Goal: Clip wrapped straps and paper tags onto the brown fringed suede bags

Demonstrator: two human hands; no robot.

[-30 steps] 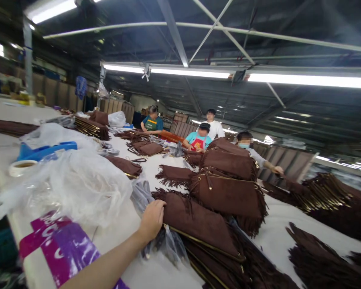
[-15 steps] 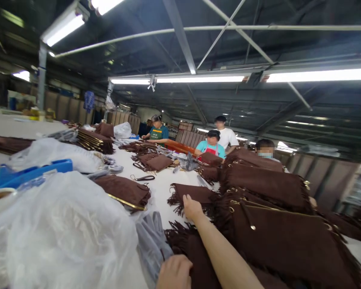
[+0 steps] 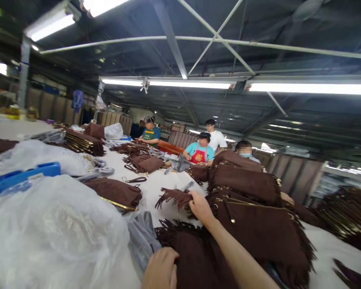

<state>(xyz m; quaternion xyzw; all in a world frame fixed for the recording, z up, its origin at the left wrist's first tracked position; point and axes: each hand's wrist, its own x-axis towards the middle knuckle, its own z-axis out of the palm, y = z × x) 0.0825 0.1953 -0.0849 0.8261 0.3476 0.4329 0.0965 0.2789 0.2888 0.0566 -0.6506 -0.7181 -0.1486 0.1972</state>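
My right hand (image 3: 201,206) pinches the edge of a small brown fringed bag (image 3: 177,196), its fringe hanging to the left above the white table. Below it, my left hand (image 3: 161,268) is curled at the left edge of a larger dark brown fringed bag (image 3: 195,253); its fingertips are hidden, so what it grips, if anything, does not show. Grey plastic wrap (image 3: 142,237) lies just beyond that hand. Right of my right forearm, brown fringed bags with gold rings and zips are piled up, the nearest bag (image 3: 258,233) having a short zip strap.
A big heap of clear plastic (image 3: 60,233) fills the left side, near a blue tape dispenser (image 3: 27,178). A brown bag with a gold edge (image 3: 116,192) and a wrist strap (image 3: 135,180) lie on the table (image 3: 152,180). Several people work beyond; more bags (image 3: 345,212) are stacked right.
My right hand has gripped and lifted the small fringed bag, which lay flat before and is now bent up. My left hand stays beside the larger bag. The view has swung right.
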